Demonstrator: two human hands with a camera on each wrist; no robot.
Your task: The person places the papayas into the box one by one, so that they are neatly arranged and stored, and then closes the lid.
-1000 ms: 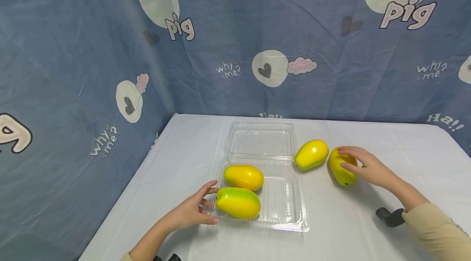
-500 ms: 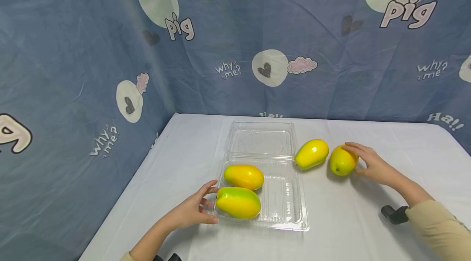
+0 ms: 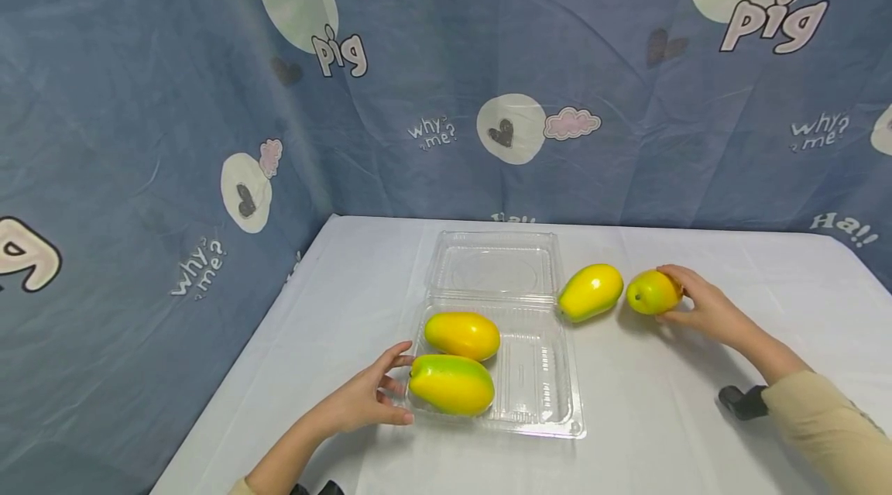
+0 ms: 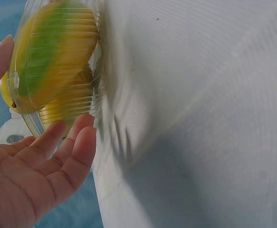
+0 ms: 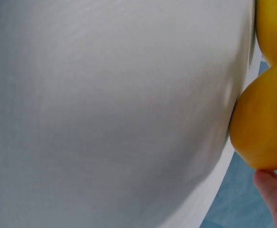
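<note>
In the head view my right hand grips a yellow papaya from its right side, thumb on the near side and fingers on the far side. Its greenish end points toward the viewer. Just left of it lies another papaya, beside a hinged clear plastic box whose lid is laid back flat. Two papayas, a yellow one and a green-streaked one, lie in the box's left half. My left hand stays at the box's left edge, fingers spread and slightly bent, fingertips near its wall.
A white cloth covers the table. Blue printed fabric hangs behind it and along the left side. A black wrist mount sits below the right sleeve.
My right hand has turned the papaya so its end faces the viewer, and its hold has shifted from over the top to the right side. The left hand and box have kept still.
</note>
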